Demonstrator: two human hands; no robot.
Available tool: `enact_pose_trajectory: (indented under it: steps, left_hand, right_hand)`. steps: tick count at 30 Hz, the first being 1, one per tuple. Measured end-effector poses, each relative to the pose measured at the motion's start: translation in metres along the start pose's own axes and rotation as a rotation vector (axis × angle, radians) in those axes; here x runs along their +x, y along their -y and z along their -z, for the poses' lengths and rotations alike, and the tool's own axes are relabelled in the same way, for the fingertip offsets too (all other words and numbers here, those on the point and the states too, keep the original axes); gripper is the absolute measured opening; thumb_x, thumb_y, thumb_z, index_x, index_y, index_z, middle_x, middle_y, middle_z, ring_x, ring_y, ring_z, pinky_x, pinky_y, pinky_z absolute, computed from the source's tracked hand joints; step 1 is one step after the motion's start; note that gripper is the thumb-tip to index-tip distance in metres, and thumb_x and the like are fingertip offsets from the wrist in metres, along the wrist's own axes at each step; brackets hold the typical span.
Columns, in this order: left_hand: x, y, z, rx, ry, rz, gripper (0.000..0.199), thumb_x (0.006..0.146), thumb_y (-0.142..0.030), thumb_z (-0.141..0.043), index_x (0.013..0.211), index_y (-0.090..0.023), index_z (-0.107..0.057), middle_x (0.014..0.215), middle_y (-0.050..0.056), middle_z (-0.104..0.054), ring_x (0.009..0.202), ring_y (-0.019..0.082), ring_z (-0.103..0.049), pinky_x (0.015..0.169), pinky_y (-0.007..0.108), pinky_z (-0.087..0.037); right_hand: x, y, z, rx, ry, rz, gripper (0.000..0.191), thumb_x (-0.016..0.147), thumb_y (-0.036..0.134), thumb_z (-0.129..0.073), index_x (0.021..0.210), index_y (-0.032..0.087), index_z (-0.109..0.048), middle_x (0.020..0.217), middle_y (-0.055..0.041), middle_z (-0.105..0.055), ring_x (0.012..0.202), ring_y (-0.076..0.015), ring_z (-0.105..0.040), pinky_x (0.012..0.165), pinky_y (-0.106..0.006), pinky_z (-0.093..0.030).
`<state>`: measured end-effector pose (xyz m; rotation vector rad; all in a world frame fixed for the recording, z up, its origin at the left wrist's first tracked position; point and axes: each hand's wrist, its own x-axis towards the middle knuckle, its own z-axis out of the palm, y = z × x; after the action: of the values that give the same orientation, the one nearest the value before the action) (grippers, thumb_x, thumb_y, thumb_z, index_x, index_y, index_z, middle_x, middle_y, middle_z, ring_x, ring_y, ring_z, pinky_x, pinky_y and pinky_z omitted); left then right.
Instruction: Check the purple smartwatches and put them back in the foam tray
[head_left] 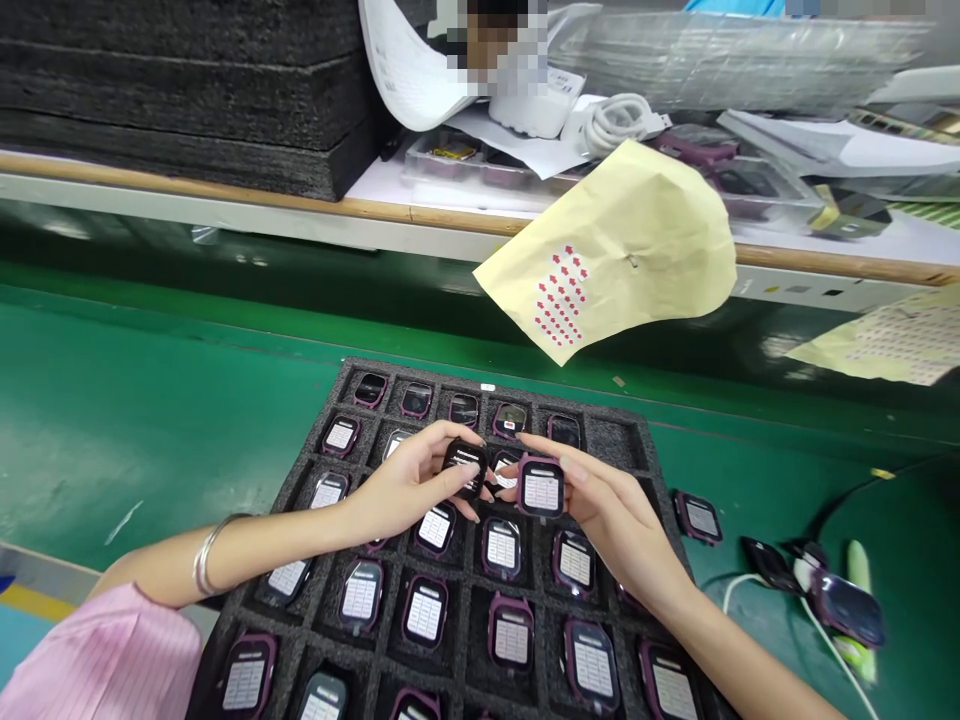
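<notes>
Over the foam tray point(611, 432), my left hand point(420, 470) is closed on a black smartwatch case point(463, 458), thumb across its face, which carries small white lettering. Just to the right, my right hand point(600, 495) grips a purple-framed smartwatch point(541, 487) whose lit screen shows a white grid. The two watches are close together, side by side. Beneath them, the tray's square compartments hold several strapless watches, such as a purple one point(425, 610) with a white grid screen. Some in the back row, like the corner watch point(370, 390), have dark screens.
Right of the tray, a watch point(698, 517) lies on the green table point(150, 420), near another watch point(847, 608) and a white cable point(840, 650). Yellow paper point(660, 240) with red arrow stickers hangs from the shelf edge point(420, 228). Black foam point(165, 100) is stacked above.
</notes>
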<state>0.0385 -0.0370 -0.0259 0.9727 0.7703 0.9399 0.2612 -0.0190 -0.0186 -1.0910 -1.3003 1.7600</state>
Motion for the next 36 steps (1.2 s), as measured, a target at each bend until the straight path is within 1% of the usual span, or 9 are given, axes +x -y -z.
enact_pose_trajectory:
  steps: [4, 8, 13, 16, 20, 25, 28, 32, 36]
  left_hand:
    - [-0.001, -0.003, 0.000, -0.024, 0.002, 0.004, 0.030, 0.086, -0.032, -0.061, 0.110, -0.018, -0.050, 0.091, 0.004, -0.062, 0.084, 0.018, -0.064, 0.069, 0.034, -0.060]
    - [-0.002, -0.005, -0.001, -0.030, 0.013, -0.001, 0.027, 0.087, -0.031, -0.057, 0.110, -0.018, -0.050, 0.090, 0.004, -0.062, 0.085, 0.019, -0.065, 0.070, 0.034, -0.059]
    - [-0.001, 0.000, 0.002, 0.094, 0.038, -0.011, 0.042, 0.083, -0.021, -0.061, 0.120, -0.021, -0.043, 0.102, 0.006, -0.059, 0.091, 0.019, -0.063, 0.075, 0.033, -0.057]
    - [0.002, 0.005, 0.010, 0.401, 0.034, -0.054, 0.055, 0.079, -0.016, -0.062, 0.128, -0.023, -0.037, 0.104, 0.006, -0.060, 0.095, 0.021, -0.062, 0.082, 0.036, -0.054]
    - [0.008, 0.008, 0.026, 0.990, -0.016, -0.170, 0.044, 0.080, -0.020, -0.062, 0.121, -0.020, -0.046, 0.108, 0.009, -0.060, 0.100, 0.026, -0.058, 0.090, 0.044, -0.048]
    - [0.018, -0.002, 0.030, 1.386, 0.084, -0.248, 0.045, 0.074, -0.039, -0.072, 0.108, -0.014, -0.056, 0.113, 0.015, -0.055, 0.104, 0.033, -0.051, 0.087, 0.048, -0.044]
    - [0.039, -0.011, 0.015, 1.463, 0.134, -0.296, 0.044, 0.084, -0.050, -0.058, 0.108, -0.012, -0.056, 0.110, 0.016, -0.056, 0.103, 0.034, -0.050, 0.088, 0.048, -0.041]
    - [0.082, -0.003, -0.016, 1.412, 0.059, -0.220, 0.027, 0.091, -0.035, -0.051, 0.099, -0.010, -0.058, 0.103, 0.019, -0.061, 0.108, 0.035, -0.049, 0.094, 0.050, -0.034]
    - [0.111, 0.016, -0.029, 1.317, -0.015, -0.161, 0.010, 0.087, -0.013, -0.053, 0.091, -0.005, -0.057, 0.096, 0.024, -0.061, 0.104, 0.037, -0.052, 0.090, 0.050, -0.036]
  right_hand:
    - [-0.008, 0.005, 0.008, -0.030, 0.047, 0.017, 0.044, 0.090, 0.042, -0.062, 0.130, 0.025, -0.055, 0.114, -0.0103, -0.068, 0.101, -0.0310, -0.066, 0.094, -0.047, -0.049]
    - [-0.010, 0.009, 0.031, -0.164, 0.086, 0.001, 0.069, 0.076, 0.030, -0.079, 0.135, 0.023, -0.044, 0.118, -0.0127, -0.065, 0.104, -0.0304, -0.065, 0.094, -0.044, -0.051]
    - [0.006, 0.005, 0.089, -0.563, -0.203, 0.093, 0.066, 0.071, 0.050, -0.078, 0.123, 0.017, -0.054, 0.102, -0.0132, -0.069, 0.084, -0.0307, -0.068, 0.080, -0.046, -0.056]
    - [0.019, -0.003, 0.128, -1.067, -0.312, 0.252, 0.057, 0.073, 0.062, -0.068, 0.109, 0.018, -0.064, 0.103, -0.0133, -0.065, 0.081, -0.0314, -0.065, 0.075, -0.048, -0.054]
    - [0.023, -0.004, 0.153, -1.425, -0.190, 0.376, 0.056, 0.082, 0.061, -0.054, 0.114, 0.016, -0.064, 0.105, -0.0151, -0.060, 0.099, -0.0353, -0.057, 0.086, -0.050, -0.046]
    - [0.015, 0.013, 0.123, -1.602, -0.137, 0.405, 0.045, 0.092, 0.049, -0.045, 0.114, 0.016, -0.066, 0.117, -0.0155, -0.059, 0.104, -0.0364, -0.053, 0.085, -0.050, -0.043]
    - [0.022, 0.014, 0.090, -1.492, -0.157, 0.405, 0.035, 0.096, 0.038, -0.041, 0.102, 0.018, -0.070, 0.105, -0.0132, -0.066, 0.098, -0.0339, -0.054, 0.084, -0.048, -0.041]
    - [0.040, -0.004, 0.062, -1.364, -0.199, 0.343, 0.025, 0.091, 0.031, -0.051, 0.098, 0.016, -0.070, 0.094, -0.0144, -0.067, 0.089, -0.0326, -0.058, 0.082, -0.045, -0.043]
    - [0.046, -0.019, 0.058, -1.241, -0.344, 0.326, 0.032, 0.087, 0.035, -0.059, 0.104, 0.010, -0.067, 0.090, -0.0168, -0.062, 0.087, -0.0346, -0.059, 0.078, -0.047, -0.047]
